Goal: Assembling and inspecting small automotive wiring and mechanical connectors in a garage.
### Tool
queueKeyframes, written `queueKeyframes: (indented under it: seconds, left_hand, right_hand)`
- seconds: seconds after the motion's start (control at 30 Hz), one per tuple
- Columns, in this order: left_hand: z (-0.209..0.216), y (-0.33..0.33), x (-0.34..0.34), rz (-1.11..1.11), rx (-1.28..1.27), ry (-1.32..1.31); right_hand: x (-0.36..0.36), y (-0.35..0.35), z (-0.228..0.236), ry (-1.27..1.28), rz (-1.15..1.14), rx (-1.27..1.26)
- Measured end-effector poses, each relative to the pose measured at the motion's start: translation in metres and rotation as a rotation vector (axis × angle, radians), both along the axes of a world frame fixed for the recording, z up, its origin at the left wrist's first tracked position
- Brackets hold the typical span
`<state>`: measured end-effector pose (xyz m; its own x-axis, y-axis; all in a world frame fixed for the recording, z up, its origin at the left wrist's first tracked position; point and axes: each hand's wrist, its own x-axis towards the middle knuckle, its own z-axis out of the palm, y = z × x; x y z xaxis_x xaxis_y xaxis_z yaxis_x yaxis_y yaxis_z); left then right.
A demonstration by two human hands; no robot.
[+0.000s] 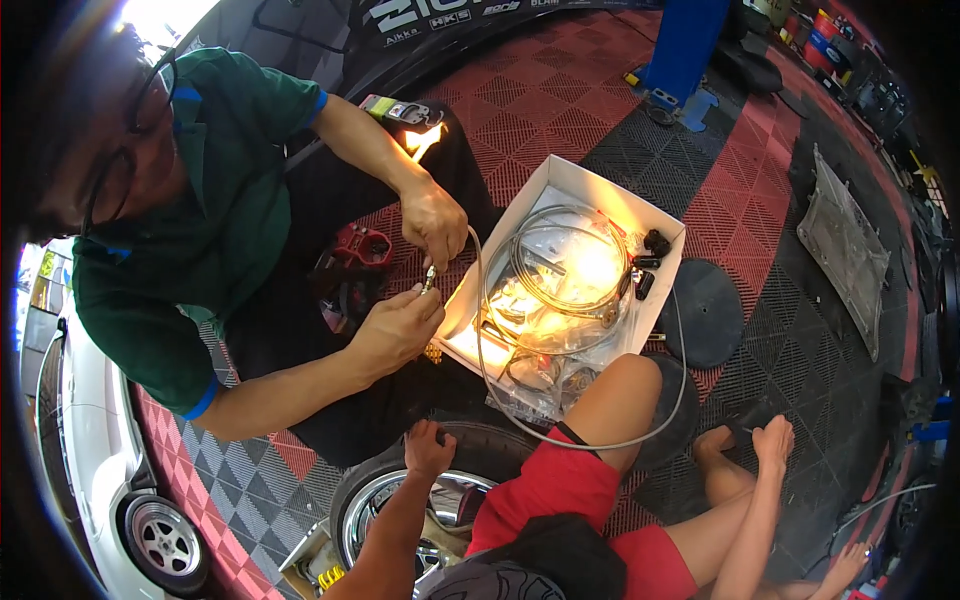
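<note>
My left hand (430, 448) rests on the black tyre (365, 482) of a wheel with a polished rim, its fingers slightly apart and holding nothing. My right hand (772, 442) is closed above my bent leg; whether anything is in it is too small to tell. Across from me, a co-worker in a green shirt pinches a small metal fitting (430, 278) between both hands. A thin braided hose (482, 330) runs from there, loops over my knee and rises beside the box. The open white cardboard box (668, 240) holds coiled hoses (520, 250), clear plastic bags and small black parts.
A lit work lamp (400, 112) is by the co-worker's knee; a red metal part (362, 246) lies beside them. Round black pads (702, 312) are right of the box. Farther off are a blue post (684, 50), a flat panel (845, 250) and a white car (95, 440).
</note>
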<state>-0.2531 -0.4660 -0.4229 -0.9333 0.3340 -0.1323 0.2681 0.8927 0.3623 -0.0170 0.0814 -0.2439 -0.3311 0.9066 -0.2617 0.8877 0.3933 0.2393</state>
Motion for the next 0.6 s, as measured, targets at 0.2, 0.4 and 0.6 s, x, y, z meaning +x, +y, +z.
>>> queueKeyframes:
  seconds: [0.2,0.4,0.6]
  left_hand:
    - [-0.005,0.004,-0.002,-0.002,0.024,0.014]
    - [0.001,0.005,-0.002,0.010,0.008,-0.003]
    - [-0.002,-0.002,0.000,0.018,-0.024,-0.003]
  right_hand:
    - [0.024,0.013,-0.029,0.430,0.174,0.188]
    - [0.033,0.038,-0.041,0.656,0.189,0.177]
    - [0.008,0.012,-0.008,0.259,0.347,0.202]
